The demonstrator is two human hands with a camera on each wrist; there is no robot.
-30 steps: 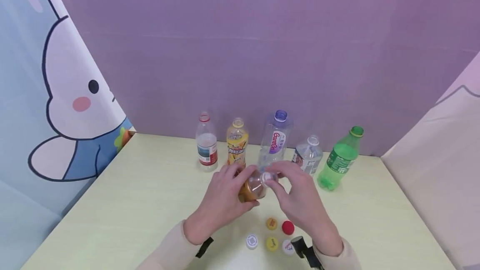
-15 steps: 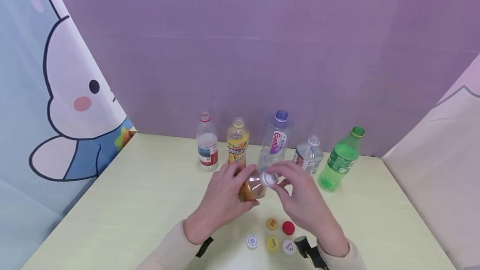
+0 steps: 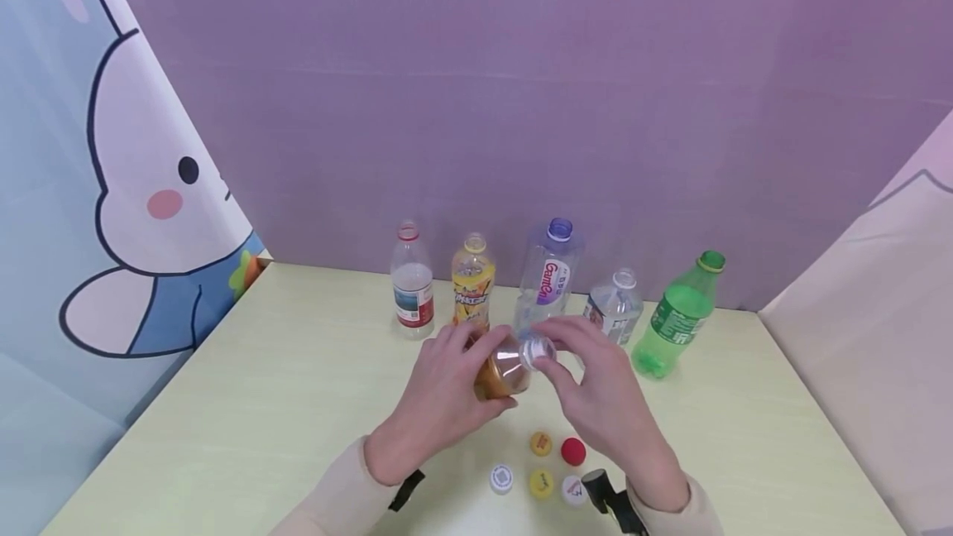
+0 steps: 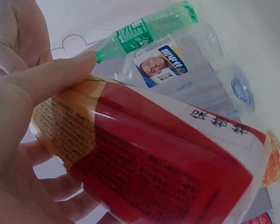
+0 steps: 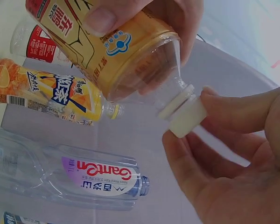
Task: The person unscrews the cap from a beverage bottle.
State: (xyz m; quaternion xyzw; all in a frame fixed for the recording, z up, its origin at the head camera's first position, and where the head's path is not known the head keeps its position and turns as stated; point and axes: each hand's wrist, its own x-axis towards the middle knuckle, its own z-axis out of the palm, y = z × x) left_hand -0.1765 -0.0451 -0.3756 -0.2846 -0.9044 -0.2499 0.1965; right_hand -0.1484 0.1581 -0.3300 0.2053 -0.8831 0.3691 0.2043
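Note:
My left hand [image 3: 439, 404] grips a clear plastic bottle [image 3: 506, 366] with a gold and red label [image 4: 168, 154], tilted so its neck points right. On the bottle's mouth sits a white cap [image 5: 189, 117], which my right hand [image 3: 606, 391] pinches between thumb and fingertips. A white ring shows on the neck just behind the cap in the right wrist view. Below the hands, several loose caps lie on the table: an orange cap [image 3: 541, 443], a red cap [image 3: 573, 452], a yellow cap [image 3: 541, 484] and two white ones.
Behind the hands stand several uncapped bottles in a row: a red-labelled bottle [image 3: 413, 296], a yellow-labelled bottle [image 3: 472, 284], a tall bluish bottle [image 3: 547, 279], a short clear bottle [image 3: 616, 304] and a green bottle [image 3: 673, 321]. A purple curtain [image 3: 476, 106] hangs behind.
My right fingers have shifted slightly around the white cap, turning and re-gripping it on the bottle's mouth. The left hand keeps its hold in place.

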